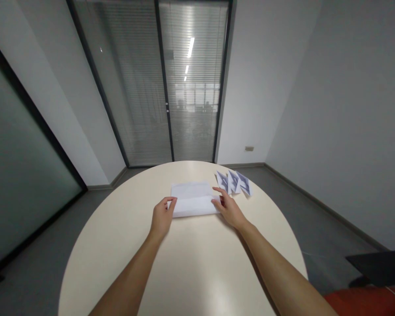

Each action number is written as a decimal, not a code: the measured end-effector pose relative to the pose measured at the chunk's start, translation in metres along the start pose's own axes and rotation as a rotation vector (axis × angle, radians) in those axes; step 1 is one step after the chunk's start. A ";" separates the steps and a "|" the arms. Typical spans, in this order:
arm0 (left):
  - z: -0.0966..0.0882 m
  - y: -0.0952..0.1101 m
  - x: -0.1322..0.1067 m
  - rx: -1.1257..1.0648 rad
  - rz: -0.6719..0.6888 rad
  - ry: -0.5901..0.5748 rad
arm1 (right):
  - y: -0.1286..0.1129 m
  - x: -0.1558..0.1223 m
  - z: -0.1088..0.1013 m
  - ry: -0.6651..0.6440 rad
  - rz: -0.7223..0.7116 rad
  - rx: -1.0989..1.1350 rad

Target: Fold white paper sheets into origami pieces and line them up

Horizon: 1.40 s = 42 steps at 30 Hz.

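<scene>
A white sheet of paper [192,204] lies on the round table, with a crease running across it and its near part folded over. My left hand [163,215] pinches the sheet's left edge between thumb and fingers. At the right edge, my right hand [229,210] has its thumb on the paper and other fingers curled at the border, while the index finger stretches out above. Just beyond my right hand stand several folded paper pieces with blue-grey shading [233,182], side by side in a row; their lower parts are partly hidden by that hand.
The cream round table [125,245] has its far edge near a glass partition with blinds [194,123]. At the lower right are a dark flat object [378,267] and a red surface [358,303]. A wall socket [249,149] sits low on the wall behind.
</scene>
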<state>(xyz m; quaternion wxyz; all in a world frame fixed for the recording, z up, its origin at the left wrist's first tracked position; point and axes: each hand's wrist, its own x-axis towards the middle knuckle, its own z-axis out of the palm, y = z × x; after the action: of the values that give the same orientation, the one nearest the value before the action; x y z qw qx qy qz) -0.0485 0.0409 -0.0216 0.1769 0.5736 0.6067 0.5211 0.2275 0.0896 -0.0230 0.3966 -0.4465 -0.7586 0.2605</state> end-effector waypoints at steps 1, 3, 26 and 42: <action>0.001 -0.001 0.000 -0.017 -0.014 0.010 | 0.000 0.000 0.000 -0.001 0.000 0.003; 0.002 -0.002 0.000 -0.057 -0.022 0.019 | 0.000 0.000 0.000 0.003 -0.001 0.000; 0.005 -0.007 -0.002 -0.265 -0.181 0.056 | 0.013 0.001 0.007 -0.002 0.050 0.086; 0.003 0.002 -0.006 -0.376 -0.152 -0.026 | 0.008 0.005 0.005 0.179 0.017 0.157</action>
<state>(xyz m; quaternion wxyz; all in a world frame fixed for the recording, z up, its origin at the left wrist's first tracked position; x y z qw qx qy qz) -0.0430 0.0364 -0.0233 0.3275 0.4898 0.5379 0.6030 0.2256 0.0975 -0.0296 0.4944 -0.4418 -0.6937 0.2815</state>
